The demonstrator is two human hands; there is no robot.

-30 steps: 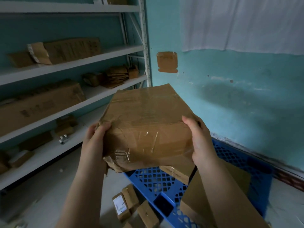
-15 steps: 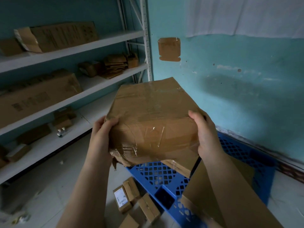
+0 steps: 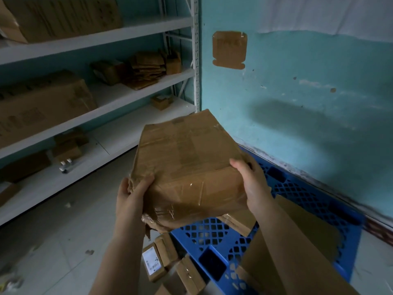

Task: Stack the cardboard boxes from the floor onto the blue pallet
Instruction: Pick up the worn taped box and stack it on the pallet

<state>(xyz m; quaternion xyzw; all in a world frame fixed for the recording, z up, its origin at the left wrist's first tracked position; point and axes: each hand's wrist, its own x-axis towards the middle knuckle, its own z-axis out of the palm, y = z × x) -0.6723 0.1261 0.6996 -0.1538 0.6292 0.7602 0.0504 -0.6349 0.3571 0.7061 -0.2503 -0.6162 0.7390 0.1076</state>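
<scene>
Lowered box points toward wall, over pallet.

Two bare forearms and hands, head view.
The left hand and right hand are uncovered, without gloves, rings or watch; both forearms are bare to the lower frame edge, with no sleeve, cuff or strap in view. Fingernails are short and unpainted.

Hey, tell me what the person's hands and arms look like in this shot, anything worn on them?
Both forearms are bare as far as the frame shows: no sleeves, gloves, watch or bracelet. The left hand and right hand carry no rings that I can make out. Fingernails look short and unpainted, though dim light limits detail.
</scene>
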